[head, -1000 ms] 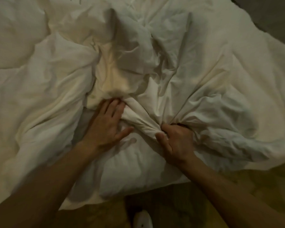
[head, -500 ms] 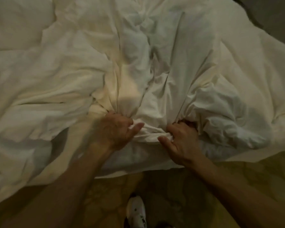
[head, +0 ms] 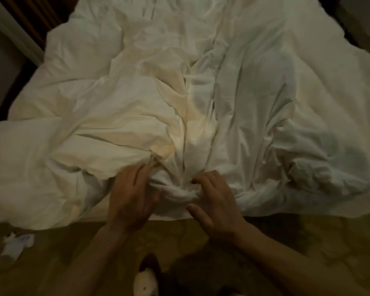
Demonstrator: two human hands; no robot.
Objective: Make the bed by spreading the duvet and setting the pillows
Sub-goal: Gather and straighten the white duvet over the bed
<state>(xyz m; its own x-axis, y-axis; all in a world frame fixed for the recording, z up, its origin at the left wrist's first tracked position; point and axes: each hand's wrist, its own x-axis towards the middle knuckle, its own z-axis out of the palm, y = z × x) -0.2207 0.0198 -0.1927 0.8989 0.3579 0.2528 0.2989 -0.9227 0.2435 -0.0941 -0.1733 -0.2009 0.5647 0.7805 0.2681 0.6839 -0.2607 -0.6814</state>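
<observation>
A white, heavily creased duvet [head: 254, 107] covers the whole bed and hangs over its near edge. My left hand [head: 130, 197] and my right hand [head: 216, 201] sit close together at that near edge, both closed on one bunched fold of the duvet between them. Creases fan out from the fold toward the far side. No pillow can be told apart from the duvet's lumps; a rounded bulge lies at the far left.
A dim patterned floor [head: 308, 248] runs along the near side of the bed. A small white crumpled item [head: 15, 244] lies on the floor at the left. My white shoe [head: 145, 283] shows below the hands. A wall panel [head: 15, 33] stands at the far left.
Both hands have pulled the gathered duvet toward the near edge of the bed and moved closer together. The left hand went from lying flat to gripping the fold. More floor shows now.
</observation>
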